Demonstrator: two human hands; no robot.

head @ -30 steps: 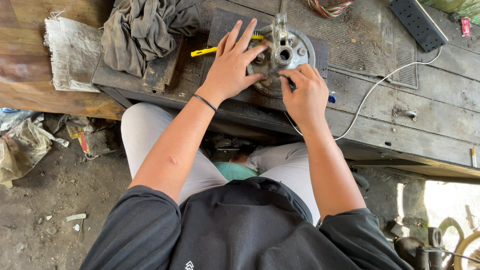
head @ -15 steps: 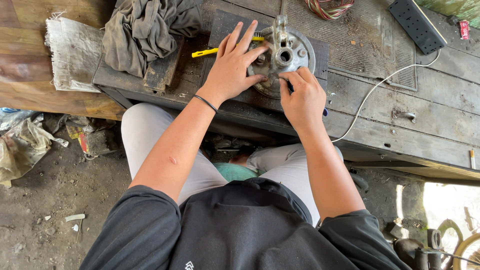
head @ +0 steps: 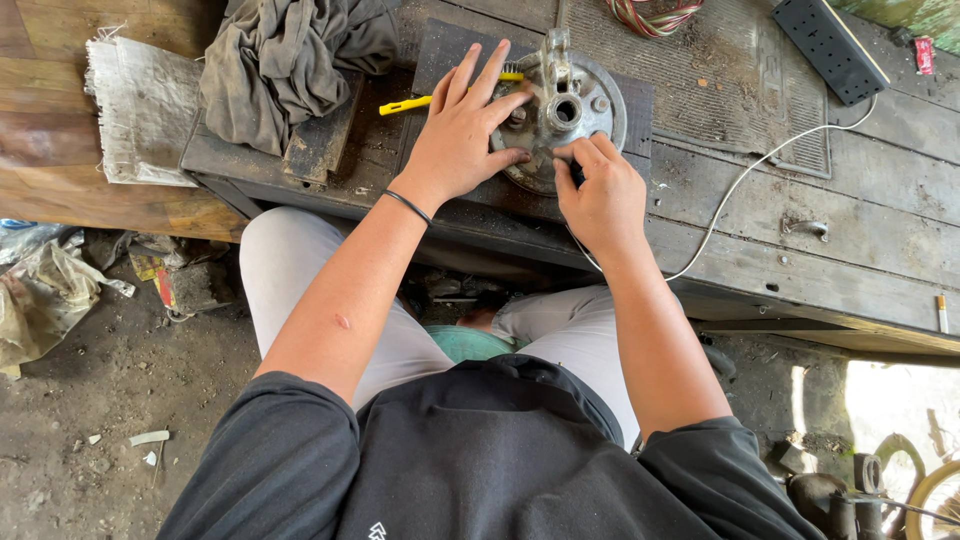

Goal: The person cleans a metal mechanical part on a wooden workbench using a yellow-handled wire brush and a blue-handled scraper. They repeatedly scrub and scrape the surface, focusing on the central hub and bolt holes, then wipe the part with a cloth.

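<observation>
Nudging closer, right hand (head: 600,195) on hub (head: 585,100)

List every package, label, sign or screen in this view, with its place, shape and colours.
Small red packet: top right corner of the bench, beside the black power strip; flat, oblong, red with pale markings.
Crumpled wrappers: on the dirt floor at far left; clear and whitish plastic, shapeless.
Scrap of printed wrapper: on the floor under the bench edge; yellow and red, crumpled.
No signs or screens show.
</observation>
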